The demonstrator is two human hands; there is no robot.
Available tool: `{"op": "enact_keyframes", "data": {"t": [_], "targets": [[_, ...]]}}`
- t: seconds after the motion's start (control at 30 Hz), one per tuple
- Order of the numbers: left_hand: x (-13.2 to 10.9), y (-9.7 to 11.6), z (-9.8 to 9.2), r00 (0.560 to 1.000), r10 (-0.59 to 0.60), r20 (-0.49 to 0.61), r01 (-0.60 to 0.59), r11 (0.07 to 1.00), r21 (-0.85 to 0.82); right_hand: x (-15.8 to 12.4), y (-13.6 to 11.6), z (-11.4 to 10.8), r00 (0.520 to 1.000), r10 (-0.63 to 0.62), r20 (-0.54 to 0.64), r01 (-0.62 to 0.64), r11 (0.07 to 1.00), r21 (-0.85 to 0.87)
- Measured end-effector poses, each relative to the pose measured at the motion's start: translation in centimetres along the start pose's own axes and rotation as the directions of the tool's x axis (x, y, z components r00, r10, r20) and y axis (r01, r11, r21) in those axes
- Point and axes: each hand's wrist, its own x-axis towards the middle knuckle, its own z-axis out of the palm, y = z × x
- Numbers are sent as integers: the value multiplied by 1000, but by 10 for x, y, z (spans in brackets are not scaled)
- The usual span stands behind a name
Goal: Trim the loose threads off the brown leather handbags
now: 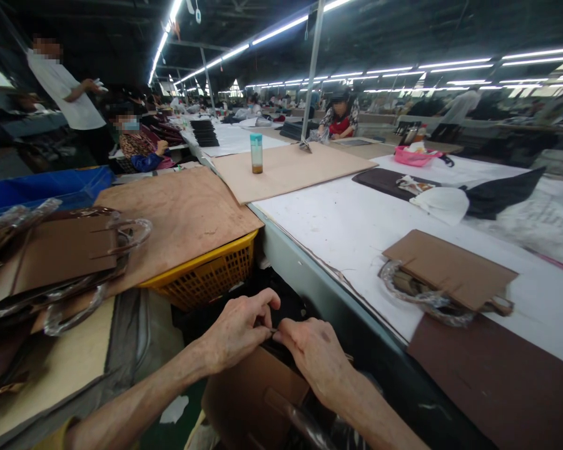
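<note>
A brown handbag [256, 390] is at my lap, below both hands, with a plastic-wrapped handle [304, 425] on its near side. My left hand [239, 328] is closed just above the bag's far edge, thumb and finger pinched together and the index finger curled above. Fingertip to fingertip with it, my right hand [314, 350] is pinched too. Between them shows the end of a thin brown strip [273, 332]; most of it is hidden by the fingers, and I cannot tell whether it joins the bag.
Brown bags with wrapped handles [60, 250] are piled at left, near a yellow crate [206, 269] under a board [178, 200]. On the white-topped table [319, 219] lies another brown bag [450, 265]. A bottle [256, 154] stands further back. Co-workers are beyond.
</note>
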Motion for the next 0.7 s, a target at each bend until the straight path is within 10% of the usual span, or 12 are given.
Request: {"op": "enact_keyframes", "data": {"t": [0.3,0.57,0.7], "targets": [[-8,-12,0,999,-22,-41,18,995,-97,-44,64,-17,988,10,156,-98,814,572],[-9,-4,-4,999,-34,-11,32,991,-130,-47,64,-11,995,86,44,-97,853,514],[-9,-1,-4,1000,-28,-11,28,998,-59,-48,70,-16,979,-2,206,-128,777,616]]}}
